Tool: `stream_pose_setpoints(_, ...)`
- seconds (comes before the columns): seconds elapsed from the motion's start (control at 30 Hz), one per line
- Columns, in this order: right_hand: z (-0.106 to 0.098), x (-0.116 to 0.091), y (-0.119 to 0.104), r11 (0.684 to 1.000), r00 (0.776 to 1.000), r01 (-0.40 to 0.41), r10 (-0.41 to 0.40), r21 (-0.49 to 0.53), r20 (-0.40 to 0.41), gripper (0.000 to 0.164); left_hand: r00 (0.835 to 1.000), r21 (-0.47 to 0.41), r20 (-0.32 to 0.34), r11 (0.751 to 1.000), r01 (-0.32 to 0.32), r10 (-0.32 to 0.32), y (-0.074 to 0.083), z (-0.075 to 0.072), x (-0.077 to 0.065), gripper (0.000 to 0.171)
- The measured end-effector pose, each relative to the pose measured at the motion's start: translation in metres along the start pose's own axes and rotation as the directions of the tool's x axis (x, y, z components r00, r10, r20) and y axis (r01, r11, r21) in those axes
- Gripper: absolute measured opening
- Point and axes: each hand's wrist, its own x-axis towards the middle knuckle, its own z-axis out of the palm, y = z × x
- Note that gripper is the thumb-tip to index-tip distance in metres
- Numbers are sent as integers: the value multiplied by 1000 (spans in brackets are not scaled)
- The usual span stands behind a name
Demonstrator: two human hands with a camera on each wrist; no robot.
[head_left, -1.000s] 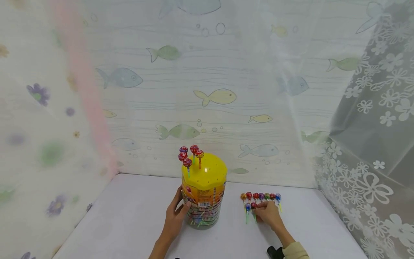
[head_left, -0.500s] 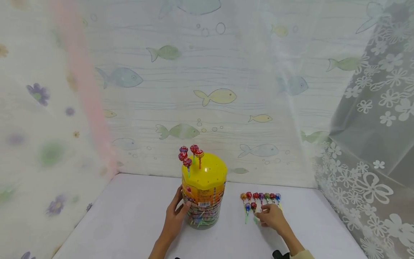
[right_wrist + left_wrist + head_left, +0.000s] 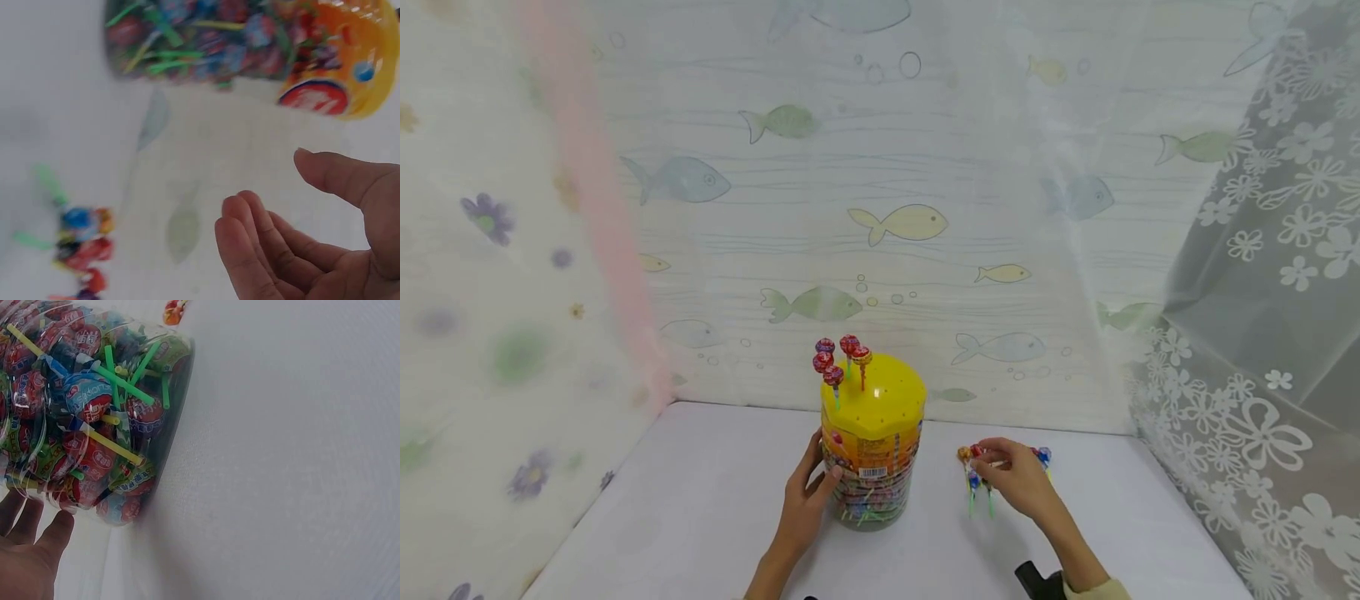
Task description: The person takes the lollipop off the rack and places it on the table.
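A clear plastic jar packed with wrapped lollipops stands upright on the table, topped by a yellow lid with small holes. Several lollipops stick up from the lid's left side. My left hand holds the jar's left side, thumb toward the front; in the left wrist view its fingertips touch the clear wall. My right hand hovers over lollipops laid in two rows to the right, hiding most of them. In the right wrist view, its thumb and fingers are apart with nothing between them.
A white cloth covers the table. Behind it hangs a fish-print curtain, with a flower-patterned sheer curtain at the right. A black object is at my right wrist.
My right hand has come away from a red lollipop in the front row, drawn back, then shifted forward and left over the rows. The left hand and jar stay put.
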Motion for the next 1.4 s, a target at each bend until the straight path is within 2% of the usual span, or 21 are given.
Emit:
stream_pose_setpoints(0.17, 1, 1, -42, 995, 996, 93, -92, 44, -20, 37, 1000, -4, 1, 1000, 1, -1, 0, 0, 1, 69)
stream_pose_setpoints(0.3, 5, -6, -75, 980, 989, 146, -141, 138, -48, 41, 1000, -7, -3, 1000, 8, -8, 0, 0, 1, 69)
stream_pose_setpoints(0.4, 11, -11, -97, 951, 974, 224, -211, 213, -82, 42, 1000, -8, -6, 1000, 3, -3, -1, 0, 1, 69)
stream_pose_setpoints(0.5, 18, -13, -114, 908, 945, 326, -305, 263, -117, 40, 1000, -7, -4, 1000, -5, 5, -1, 0, 1, 69)
stream_pose_setpoints(0.63, 28, -11, -132, 864, 915, 403, -384, 302, -120, 39, 1000, -11, 0, 1000, -5, 5, -1, 0, 1, 69)
stream_pose_setpoints(0.77, 40, -6, -143, 848, 908, 415, -407, 330, -95, 40, 1000, -13, 5, 1000, 2, -2, -1, 1, 0, 69)
stream_pose_setpoints(0.97, 54, 1, -153, 846, 917, 396, -388, 358, -96, 40, 1000, -14, 4, 1000, 13, -13, -1, 1, 0, 69)
stream_pose_setpoints(1.13, 57, 12, -160, 848, 912, 410, -386, 336, -138, 41, 1000, -3, 2, 1000, 12, -12, 0, 1, 0, 69)
stream_pose_setpoints(1.4, 61, 29, -168, 850, 918, 392, -388, 351, -85, 44, 1000, 11, -11, 1000, -9, 9, 2, -1, -1, 68)
